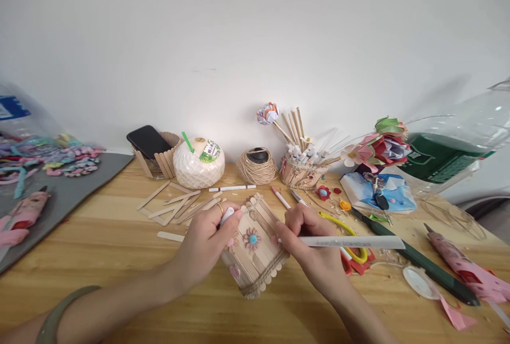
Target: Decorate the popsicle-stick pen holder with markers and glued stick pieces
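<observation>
Your bangle (59,309) sat at lower left of the frame as your left hand (209,235), fingers curled shut, gripped a white cap (227,216) and the box (255,256) at lower centre, and your right hand (313,235), fingers pinched closed, held a marker (354,241) over the box's right side.

A white coconut (199,166) with a green straw (187,142) sits on a wooden tabletop (159,317) near a pale wall (191,31), between a stick-built holder (164,164) bearing a black phone (149,142) and a ball of twine (257,169). At right, a large clear bottle (470,121) with a green label lies tilted near folded paper flowers (382,147) and a blue-and-white packet (353,187) topped by keys (381,201). At far left, multicolored braided yarn (75,159) and a pink glue gun (28,210) rest on a gray mat (91,185).
</observation>
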Tool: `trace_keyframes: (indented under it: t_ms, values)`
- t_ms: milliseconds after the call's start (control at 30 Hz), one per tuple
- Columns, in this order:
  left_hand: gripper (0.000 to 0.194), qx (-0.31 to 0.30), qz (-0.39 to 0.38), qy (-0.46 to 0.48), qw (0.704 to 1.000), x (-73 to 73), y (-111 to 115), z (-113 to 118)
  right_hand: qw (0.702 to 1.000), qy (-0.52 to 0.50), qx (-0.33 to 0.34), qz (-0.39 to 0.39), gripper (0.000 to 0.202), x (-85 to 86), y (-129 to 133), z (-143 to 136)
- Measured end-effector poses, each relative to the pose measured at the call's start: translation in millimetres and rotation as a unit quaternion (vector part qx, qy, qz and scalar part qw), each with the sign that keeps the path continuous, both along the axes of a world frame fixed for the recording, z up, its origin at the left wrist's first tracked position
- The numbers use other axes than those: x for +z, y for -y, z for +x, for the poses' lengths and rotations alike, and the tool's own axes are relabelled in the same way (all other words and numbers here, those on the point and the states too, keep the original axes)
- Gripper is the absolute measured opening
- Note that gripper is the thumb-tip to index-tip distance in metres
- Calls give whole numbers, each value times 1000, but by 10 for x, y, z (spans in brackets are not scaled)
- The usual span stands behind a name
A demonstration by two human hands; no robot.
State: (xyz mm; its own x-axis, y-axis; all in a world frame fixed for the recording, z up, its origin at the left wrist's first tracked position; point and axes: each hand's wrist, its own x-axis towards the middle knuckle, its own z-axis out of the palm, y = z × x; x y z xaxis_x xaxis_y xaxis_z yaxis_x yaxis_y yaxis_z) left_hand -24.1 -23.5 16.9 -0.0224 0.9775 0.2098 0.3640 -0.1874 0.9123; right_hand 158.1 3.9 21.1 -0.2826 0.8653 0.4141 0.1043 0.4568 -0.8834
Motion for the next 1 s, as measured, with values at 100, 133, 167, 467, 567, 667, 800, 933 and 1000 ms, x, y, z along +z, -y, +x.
trace_keyframes:
  t_ms: [100,133,167,467,567,667,800,933,1000]
  values:
    - [32,2,-1,-2,1000,-3,4,-4,1000,-6,-1,2,33,2,-4,-5]
    - [33,1,-1,-2,1000,-4,6,-5,1000,-4,-3,1,33,0,-4,-6]
    - [33,0,0,-1,1000,-5,9,-5,1000,-4,-3,0,33,-3,-4,-7]
    - [34,-3,-8,2,1000,4,9,6,1000,-8,9,-9,34,-20,0,-1]
    - [34,-6,-9,2,1000,3,10,5,1000,-6,4,-9,32,-14,4,-5]
    - [35,-7,-6,2,1000,-3,11,1,1000,4,8,4,33,-17,2,-7]
    - [33,-4,-6,3,1000,-17,13,-6,1000,9,5,14,33,-28,-5,-6]
    - [32,-6,-9,6,1000,-15,12,-2,1000,14,4,20,34,-25,-4,-8]
    - [33,-8,-9,8,1000,-9,10,3,1000,12,-4,22,33,-20,-1,-8]
